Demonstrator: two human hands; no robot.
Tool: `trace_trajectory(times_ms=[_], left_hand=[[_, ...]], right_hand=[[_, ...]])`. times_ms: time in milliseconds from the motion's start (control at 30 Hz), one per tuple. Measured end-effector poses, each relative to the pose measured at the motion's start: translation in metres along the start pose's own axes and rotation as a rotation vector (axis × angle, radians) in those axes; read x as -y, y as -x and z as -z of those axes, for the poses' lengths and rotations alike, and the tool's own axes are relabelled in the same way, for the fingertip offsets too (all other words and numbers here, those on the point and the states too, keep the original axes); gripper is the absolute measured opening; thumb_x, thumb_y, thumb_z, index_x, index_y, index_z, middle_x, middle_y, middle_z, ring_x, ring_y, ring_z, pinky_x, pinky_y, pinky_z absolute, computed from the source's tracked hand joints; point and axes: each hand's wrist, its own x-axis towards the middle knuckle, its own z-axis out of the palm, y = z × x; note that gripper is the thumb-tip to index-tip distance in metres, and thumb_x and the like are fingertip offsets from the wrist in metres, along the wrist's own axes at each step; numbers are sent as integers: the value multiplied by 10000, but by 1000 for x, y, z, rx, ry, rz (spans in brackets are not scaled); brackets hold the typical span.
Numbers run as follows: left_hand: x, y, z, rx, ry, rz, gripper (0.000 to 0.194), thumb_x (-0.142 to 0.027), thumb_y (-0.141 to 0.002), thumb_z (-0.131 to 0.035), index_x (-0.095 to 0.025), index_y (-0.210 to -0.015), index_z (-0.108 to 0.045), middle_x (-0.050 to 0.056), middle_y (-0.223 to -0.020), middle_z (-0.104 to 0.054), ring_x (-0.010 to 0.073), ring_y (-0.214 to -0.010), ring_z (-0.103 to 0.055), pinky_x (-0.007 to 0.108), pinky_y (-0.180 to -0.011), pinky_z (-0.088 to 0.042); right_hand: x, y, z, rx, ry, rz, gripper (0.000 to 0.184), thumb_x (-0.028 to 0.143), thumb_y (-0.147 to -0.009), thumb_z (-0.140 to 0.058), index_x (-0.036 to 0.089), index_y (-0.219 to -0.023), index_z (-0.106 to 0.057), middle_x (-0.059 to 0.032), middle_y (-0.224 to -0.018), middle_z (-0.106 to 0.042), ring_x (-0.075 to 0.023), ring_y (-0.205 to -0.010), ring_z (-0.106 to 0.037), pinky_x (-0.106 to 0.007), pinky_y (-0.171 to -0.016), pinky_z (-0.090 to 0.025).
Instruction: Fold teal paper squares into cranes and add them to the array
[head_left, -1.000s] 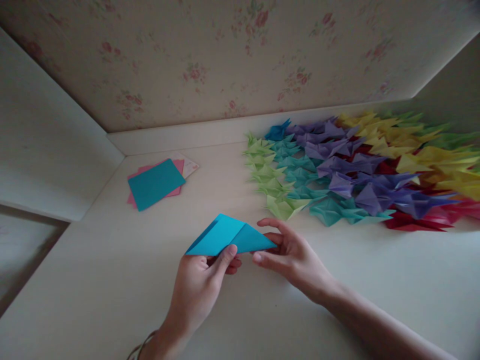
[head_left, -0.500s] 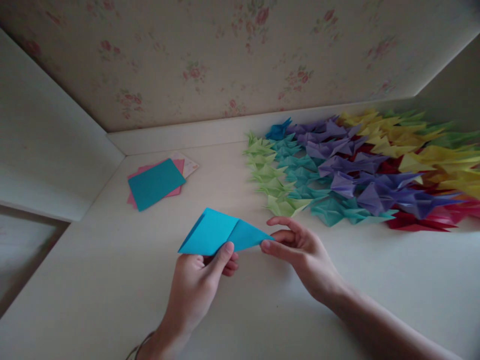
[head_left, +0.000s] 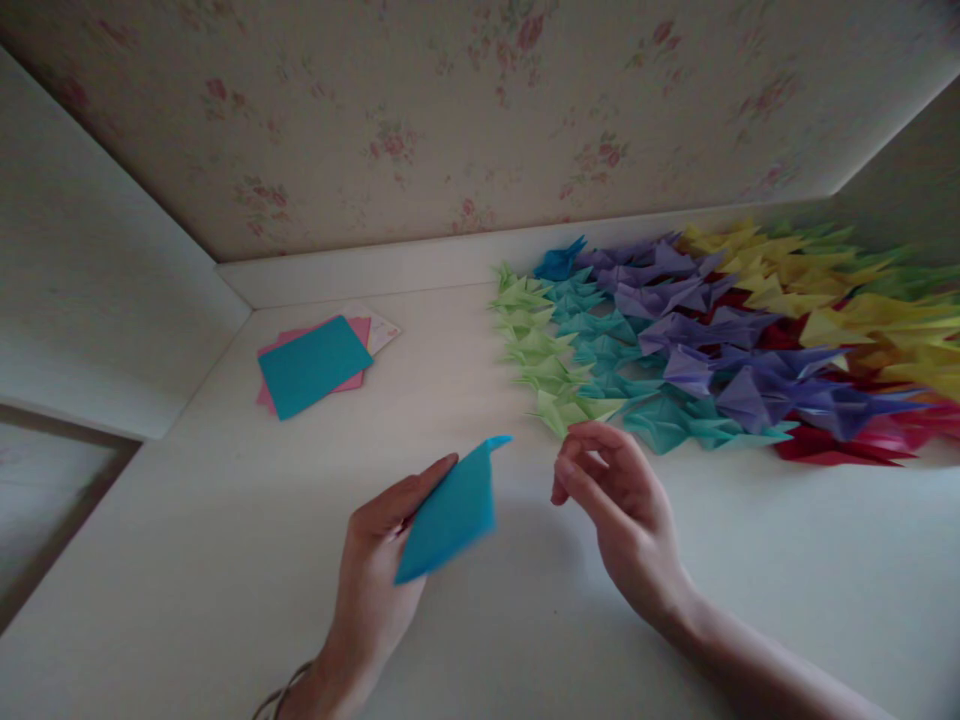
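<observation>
In my left hand (head_left: 386, 540) is a folded piece of blue origami paper (head_left: 454, 515), gripped along its left side between thumb and fingers. The paper is tilted, with a narrow folded tip bending to the right at its top. My right hand (head_left: 619, 485) hovers apart from it, to the right, with loosely curled fingers and nothing visible in them. Just beyond the right hand lies a pale green folded paper crane (head_left: 570, 408), at the near end of a row.
Rows of folded paper cranes in teal, purple (head_left: 750, 395), yellow (head_left: 862, 320) and red cover the right side of the white table (head_left: 247, 560). At the back left, a blue-green paper sheet (head_left: 315, 368) tops pink sheets and a pale patterned one. A flowered wall (head_left: 420, 130) rises behind.
My right hand has let go of the paper's pointed end and moved slightly right. My left hand has turned the blue paper, so its narrow tip now points up and right.
</observation>
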Motion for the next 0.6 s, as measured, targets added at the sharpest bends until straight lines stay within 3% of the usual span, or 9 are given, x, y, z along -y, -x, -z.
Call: trace_trajectory(times_ms=[100,167,233,400,500,600], left_hand=[[0,-1,4,23,-56,-158,387,-172,-779,-714,-301,-1142,-741,35,-1096,-750,228,-987,-697,271,-806,-566],[-2,-2,3,12,-86,-163,437,-154,-790,-693,-323,-1192,-711,28,-1210,-709,233,-1084,-665,276,-863,-552],[-4,-2,0,11,-99,-139,458,-141,-828,-632,-331,-1243,-676,17,-1299,-664,230,-1170,-625,282,-925,-533],[-6,3,-4,55,-7,-30,478,-170,-890,-538,-343,-1332,-600,-26,-1461,-539,230,-1342,-487,310,-1073,-444],[-3,6,-3,147,173,121,455,-242,-918,-540,-343,-1360,-573,-14,-1471,-530,261,-1313,-520,346,-1015,-510],[0,6,-2,166,301,192,375,-315,-917,-576,-297,-1283,-655,32,-1390,-613,295,-1255,-572,353,-931,-567]], right_hand=[[-2,13,3,197,201,323,435,82,-870,-573,298,-1245,-525,-67,-1122,-504,-165,-802,-626,-322,-685,-562],[-3,18,4,368,336,485,567,8,-836,-542,302,-1319,-499,-107,-1274,-433,-188,-883,-649,-353,-750,-588],[-4,21,3,459,464,565,590,1,-833,-545,301,-1340,-504,-118,-1342,-405,-198,-918,-659,-361,-782,-602],[-6,16,1,390,676,631,366,195,-839,-711,245,-1195,-641,-130,-1356,-451,-293,-1154,-594,-400,-903,-586],[-6,12,2,333,692,621,273,246,-827,-744,223,-1094,-693,-139,-1346,-470,-313,-1206,-562,-412,-921,-578],[-5,10,3,337,632,600,161,197,-868,-696,228,-1026,-707,-120,-1338,-478,-278,-1198,-573,-407,-954,-565]])
